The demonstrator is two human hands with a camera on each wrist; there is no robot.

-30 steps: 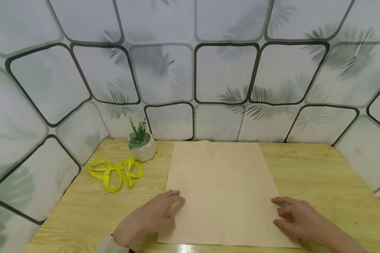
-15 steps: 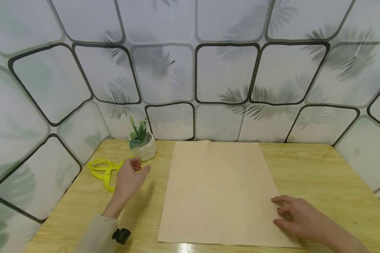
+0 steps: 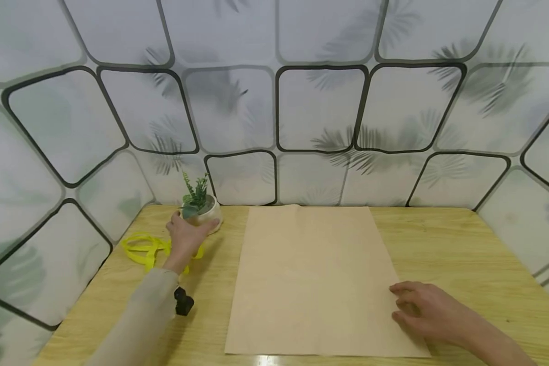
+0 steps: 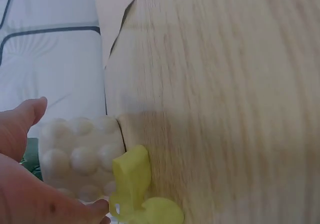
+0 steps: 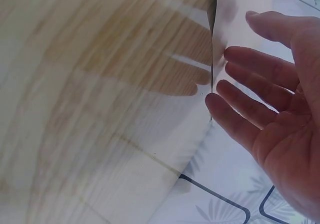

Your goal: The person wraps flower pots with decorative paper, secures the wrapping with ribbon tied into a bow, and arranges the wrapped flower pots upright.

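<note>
My left hand point(image 3: 188, 235) is at a small white pot point(image 3: 212, 216) holding a green plant point(image 3: 195, 195). In the left wrist view, thumb and fingers point(image 4: 75, 206) are spread on either side of the bumpy pot point(image 4: 82, 154), the thumb standing off it. A yellow ribbon point(image 3: 139, 249) lies in loops on the table, partly hidden by this hand and wrist. My right hand point(image 3: 432, 310) lies at the right edge of a large beige sheet of paper point(image 3: 311, 279). Its fingers point(image 5: 237, 116) are spread and relaxed, fingertips right by the paper's edge, holding nothing.
The wood-grain table point(image 3: 448, 249) backs onto a patterned fabric wall point(image 3: 320, 109), which also runs along its left and right sides. A black device point(image 3: 183, 301) sits on the left wrist. The paper reaches from the table's back edge to the front.
My left hand has left the paper's left edge and moved up and left, over the ribbon, to the plant pot. My right hand has stayed at the paper's right edge.
</note>
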